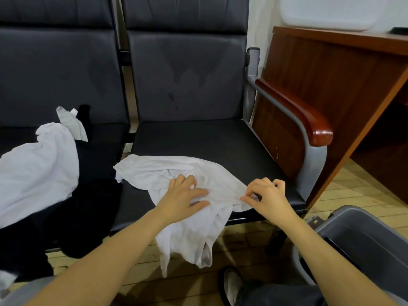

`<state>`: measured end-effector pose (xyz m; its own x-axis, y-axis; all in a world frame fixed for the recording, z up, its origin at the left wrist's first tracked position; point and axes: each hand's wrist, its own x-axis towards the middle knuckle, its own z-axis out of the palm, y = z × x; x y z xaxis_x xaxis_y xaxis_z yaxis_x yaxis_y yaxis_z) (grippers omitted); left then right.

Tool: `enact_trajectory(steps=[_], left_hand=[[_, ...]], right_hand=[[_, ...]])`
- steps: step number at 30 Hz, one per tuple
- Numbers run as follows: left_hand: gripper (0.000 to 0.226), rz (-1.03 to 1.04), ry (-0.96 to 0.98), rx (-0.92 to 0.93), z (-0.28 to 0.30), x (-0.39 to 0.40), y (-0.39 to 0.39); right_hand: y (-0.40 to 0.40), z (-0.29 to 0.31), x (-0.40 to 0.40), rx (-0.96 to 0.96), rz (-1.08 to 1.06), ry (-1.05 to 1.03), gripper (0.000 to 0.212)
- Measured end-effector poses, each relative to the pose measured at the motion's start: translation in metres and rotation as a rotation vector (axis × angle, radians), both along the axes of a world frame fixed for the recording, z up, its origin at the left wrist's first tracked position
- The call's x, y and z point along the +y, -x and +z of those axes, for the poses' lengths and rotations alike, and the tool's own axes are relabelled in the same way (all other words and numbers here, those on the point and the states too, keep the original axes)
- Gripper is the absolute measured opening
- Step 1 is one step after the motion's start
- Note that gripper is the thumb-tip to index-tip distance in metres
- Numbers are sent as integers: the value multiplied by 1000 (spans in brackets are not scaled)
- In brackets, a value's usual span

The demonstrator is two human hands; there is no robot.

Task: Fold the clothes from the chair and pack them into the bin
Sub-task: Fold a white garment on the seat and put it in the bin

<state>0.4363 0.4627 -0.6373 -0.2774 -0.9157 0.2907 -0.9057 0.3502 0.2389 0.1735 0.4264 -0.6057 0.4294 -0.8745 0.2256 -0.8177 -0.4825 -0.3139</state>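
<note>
Your right hand (266, 195) pinches the shirt's (176, 171) near-right edge between thumb and fingertips; your left hand (184, 195) lies on the cloth just beside it at 9 o'clock, fingers loosely curled, pressing it down. The shirt lies crumpled on the seat (220, 138), long axis running from 10 o'clock down to 6, its tail hanging off the front edge. The bin (357, 230) waits at 4 o'clock, nearer your right hand. More clothes (37, 168) heap at 9 o'clock.

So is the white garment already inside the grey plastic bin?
No, the white garment lies on the black chair seat, outside the grey plastic bin.
</note>
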Motion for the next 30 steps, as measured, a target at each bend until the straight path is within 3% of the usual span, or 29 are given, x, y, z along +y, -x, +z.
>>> enact_trajectory(steps=[4,7,12,14,16,23,27,30], left_hand=[[65,14,-31,25,3,-1,-1],[66,16,-29,76,2,-1,-4],[26,69,39,239,12,2,-6],[26,77,114,293,20,3,-6],[28,77,171,311,24,4,-7],[36,176,273,278,30,-1,-5],[54,76,43,141,18,5,-9],[54,61,-3,122,3,11,-15]], right_hand=[[5,-7,-1,-34,85,-125,19],[10,-14,-7,-110,74,-43,14],[1,8,0,-494,-21,-96,16],[-3,16,-1,-660,-53,-121,18],[-2,21,-2,-705,-70,-109,20],[10,23,-6,-375,11,67,19],[14,4,-7,-180,76,-143,17],[14,-5,-9,9,7,-57,17]])
